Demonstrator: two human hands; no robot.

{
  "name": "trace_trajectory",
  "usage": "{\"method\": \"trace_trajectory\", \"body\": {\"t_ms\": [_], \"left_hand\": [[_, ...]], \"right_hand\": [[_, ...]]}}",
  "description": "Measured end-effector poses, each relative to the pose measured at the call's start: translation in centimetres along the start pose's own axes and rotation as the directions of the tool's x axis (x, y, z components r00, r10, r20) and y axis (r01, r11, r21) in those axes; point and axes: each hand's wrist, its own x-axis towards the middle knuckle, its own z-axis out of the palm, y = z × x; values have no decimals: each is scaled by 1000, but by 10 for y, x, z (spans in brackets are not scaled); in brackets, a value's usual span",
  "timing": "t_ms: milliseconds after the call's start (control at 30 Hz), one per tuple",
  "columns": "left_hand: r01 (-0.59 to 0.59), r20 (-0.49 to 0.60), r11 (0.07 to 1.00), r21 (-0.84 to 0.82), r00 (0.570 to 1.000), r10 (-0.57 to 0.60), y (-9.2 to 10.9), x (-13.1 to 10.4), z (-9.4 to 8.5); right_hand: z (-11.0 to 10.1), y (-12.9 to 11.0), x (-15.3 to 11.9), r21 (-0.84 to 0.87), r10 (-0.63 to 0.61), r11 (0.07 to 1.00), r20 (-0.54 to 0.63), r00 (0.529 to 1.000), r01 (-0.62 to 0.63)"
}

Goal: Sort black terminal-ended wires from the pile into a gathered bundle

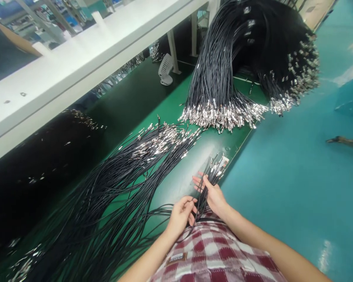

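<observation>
A small bundle of black cables (204, 196) with silver metal ends lies across my right hand (213, 194), near the edge of the green table. The fingers of that hand are partly spread under and around the bundle, with the thumb on top. Just left of it, my left hand (184, 211) pinches a black cable, its fingertips close to the bundle's lower part. A printed label (224, 161) shows beside the metal ends. Left of my hands, loose black cables (153, 184) run down the table, their silver ends pointing up and away.
A large pile of black cables (211, 70) with silver ends sits at the table's far end. The white shelf beam (76, 58) crosses the upper left. Under it stands a small white fan (166, 69). Blue-green floor (282, 188) lies right of the green table (176, 186).
</observation>
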Motion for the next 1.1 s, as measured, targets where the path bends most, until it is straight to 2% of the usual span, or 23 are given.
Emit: {"method": "trace_trajectory", "body": {"t_ms": [67, 167, 267, 367, 433, 500, 533, 600, 633, 667, 733, 767, 833, 867, 933, 1000, 1033, 1100], "left_hand": [[-11, 92, 996, 85, 996, 3, -1, 0, 8], [-141, 161, 966, 217, 981, 107, -1, -4, 12], [-168, 162, 936, 309, 979, 122, -1, -2, 10], [-177, 155, 878, 445, 981, 119, 6, 16, -1], [-245, 180, 790, 561, 969, 172, 19, 37, -19], [-288, 95, 640, 713, 943, 319, 36, 62, -45], [-243, 2, 546, 801, 915, 404, 45, 75, -61], [-30, -166, 367, 930, 856, 490, 58, 96, -92], [71, -210, 295, 953, 855, 475, 62, 104, -105], [135, -230, 239, 962, 871, 433, 64, 110, -116], [148, -214, 198, 969, 904, 371, 63, 115, -130], [124, -199, 214, 969, 905, 376, 62, 116, -133], [63, -201, 308, 949, 874, 443, 58, 113, -135], [23, -222, 389, 921, 851, 476, 57, 110, -134], [-72, -295, 610, 789, 826, 480, 56, 103, -131], [-162, -352, 826, 540, 848, 396, 58, 92, -125], [-192, -356, 897, 398, 869, 344, 61, 83, -121], [-229, -330, 958, 174, 903, 276, 65, 60, -111]], "right_hand": [[-2, 1, 0, 15, 17, 1000, -21, 1000, -17], [-5, 2, 2, 25, 22, 999, -31, 999, -21], [-5, 3, 5, 35, 28, 999, -39, 999, -26], [-3, 4, 9, 61, 24, 998, -35, 999, -22], [-2, 4, 13, 94, 26, 995, -39, 999, -22], [-1, 3, 16, 125, 52, 991, -51, 997, -45], [-1, 3, 18, 132, 71, 989, -53, 996, -64], [-1, 2, 21, 130, 105, 986, -36, 994, -99], [-1, 1, 22, 125, 117, 986, -25, 993, -113], [-1, 1, 23, 119, 129, 985, -15, 991, -127], [-2, 1, 25, 109, 146, 984, -10, 989, -144], [-2, 1, 26, 105, 148, 984, -13, 989, -146], [-3, 2, 28, 88, 141, 986, -17, 990, -139], [-4, 2, 28, 79, 136, 988, -15, 991, -134], [-4, 2, 28, 72, 134, 989, -10, 991, -133], [-4, 2, 26, 74, 143, 987, -4, 990, -142], [-3, 1, 24, 74, 149, 986, 2, 989, -149], [-1, -2, 21, 63, 150, 987, 20, 989, -151]]}}
